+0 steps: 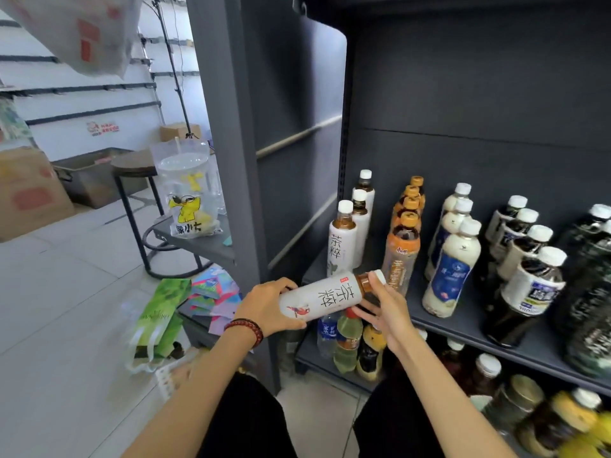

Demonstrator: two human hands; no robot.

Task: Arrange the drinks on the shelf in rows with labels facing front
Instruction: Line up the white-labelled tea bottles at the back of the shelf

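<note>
The left hand is gripping the base of the white tea bottle, fingers curling round it; the right hand is pinching its brown neck between thumb and fingers; the bottle is lying sideways in the air, just off the left front corner of the shelf, label facing up; behind it a row of matching white bottles is standing close to the grey side panel; orange-capped bottles, milky bottles and dark bottles are running in rows to the right, with narrow bare strips between them; above the caps open space is reaching up the back wall.
</note>
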